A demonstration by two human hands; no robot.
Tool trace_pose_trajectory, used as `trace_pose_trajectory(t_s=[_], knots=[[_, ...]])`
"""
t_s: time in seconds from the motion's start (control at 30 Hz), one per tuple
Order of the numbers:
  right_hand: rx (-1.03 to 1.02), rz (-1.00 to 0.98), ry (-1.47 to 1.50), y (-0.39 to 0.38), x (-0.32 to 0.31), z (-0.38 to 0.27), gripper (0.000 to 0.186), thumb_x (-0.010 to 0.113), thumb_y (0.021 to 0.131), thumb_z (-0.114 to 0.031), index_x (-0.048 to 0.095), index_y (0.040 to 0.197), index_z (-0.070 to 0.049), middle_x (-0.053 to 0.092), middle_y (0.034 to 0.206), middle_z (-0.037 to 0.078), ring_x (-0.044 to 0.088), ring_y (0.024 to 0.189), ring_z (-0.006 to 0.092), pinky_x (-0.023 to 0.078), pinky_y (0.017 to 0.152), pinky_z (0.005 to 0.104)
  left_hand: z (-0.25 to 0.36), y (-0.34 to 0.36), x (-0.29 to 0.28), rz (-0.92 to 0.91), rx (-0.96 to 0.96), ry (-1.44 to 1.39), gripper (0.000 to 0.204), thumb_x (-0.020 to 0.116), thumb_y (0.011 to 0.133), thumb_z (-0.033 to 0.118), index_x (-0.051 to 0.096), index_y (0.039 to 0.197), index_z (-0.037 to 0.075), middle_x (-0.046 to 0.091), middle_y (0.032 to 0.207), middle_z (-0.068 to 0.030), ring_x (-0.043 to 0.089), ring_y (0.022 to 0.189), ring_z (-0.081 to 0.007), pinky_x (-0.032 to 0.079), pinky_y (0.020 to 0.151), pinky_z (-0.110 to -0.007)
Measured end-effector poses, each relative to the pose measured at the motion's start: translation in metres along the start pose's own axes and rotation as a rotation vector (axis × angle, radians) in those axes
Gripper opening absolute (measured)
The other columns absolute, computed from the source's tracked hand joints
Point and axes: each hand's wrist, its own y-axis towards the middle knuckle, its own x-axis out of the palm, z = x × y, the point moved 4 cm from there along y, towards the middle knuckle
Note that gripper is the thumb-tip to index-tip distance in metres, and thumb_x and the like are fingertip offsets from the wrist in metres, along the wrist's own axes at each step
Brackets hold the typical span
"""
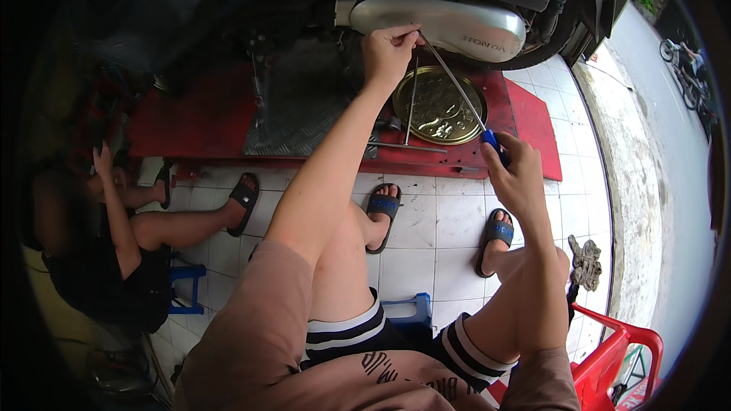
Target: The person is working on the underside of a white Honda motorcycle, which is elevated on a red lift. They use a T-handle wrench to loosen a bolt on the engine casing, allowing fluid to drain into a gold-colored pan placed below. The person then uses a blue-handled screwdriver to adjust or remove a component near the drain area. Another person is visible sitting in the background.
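Note:
In my right hand (519,175) is a long screwdriver (459,85), gripped by its blue handle. Its thin metal shaft slants up and left to the lower edge of a silver engine cover (442,21) on a motorbike. My left hand (390,52) is closed in a pinch at the shaft's far end, against the cover; what its fingertips hold is hidden. Below the cover lies a round gold-coloured metal tray (442,134) with a shiny inside. A T-handle wrench (408,145) rests at the tray's left side, its crossbar along the red platform's near edge.
The red platform (525,133) has a dark checkered metal plate (289,125). At the left sits another person (91,259) on a blue stool (186,287). A red plastic chair (620,335) and a dirty rag (585,262) are at my right, before the kerb and road.

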Motion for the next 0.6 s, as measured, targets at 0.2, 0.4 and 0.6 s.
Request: trace_pose_trajectory(t_s=[0.2, 0.4, 0.6], knots=[[0.075, -0.008, 0.368, -0.006, 0.020, -0.019, 0.034, 0.041, 0.081, -0.005, 0.059, 0.107, 0.010, 0.050, 0.052, 0.004, 0.046, 0.040, 0.0088, 0.037, 0.039, 0.0256, 0.039, 0.014, 0.014, 0.104, 0.159, -0.018, 0.027, 0.058, 0.088, 0.001, 0.064, 0.115, 0.000, 0.072, 0.089, -0.0096, 0.069, 0.083, -0.0133, 0.054, 0.075, -0.023], [-0.012, 0.058, 0.328, 0.013, 0.037, -0.035, 0.035, 0.044, 0.080, -0.005, 0.059, 0.107, 0.010, 0.049, 0.053, 0.004, 0.048, 0.043, 0.0084, 0.038, 0.042, 0.0271, 0.028, 0.026, 0.024, 0.093, -0.035, -0.185, 0.034, 0.052, 0.093, 0.006, 0.054, 0.127, 0.000, 0.067, 0.108, -0.0096, 0.069, 0.082, -0.0155, 0.052, 0.063, -0.024], [0.005, 0.083, 0.300, 0.026, 0.037, -0.043, 0.033, 0.045, 0.079, -0.006, 0.061, 0.104, 0.010, 0.050, 0.052, 0.004, 0.047, 0.044, 0.0088, 0.037, 0.042, 0.0269, 0.031, 0.029, 0.023, 0.038, -0.127, -0.419, 0.037, 0.050, 0.094, 0.004, 0.049, 0.131, -0.001, 0.062, 0.118, -0.0110, 0.070, 0.082, -0.0176, 0.049, 0.061, -0.023]])
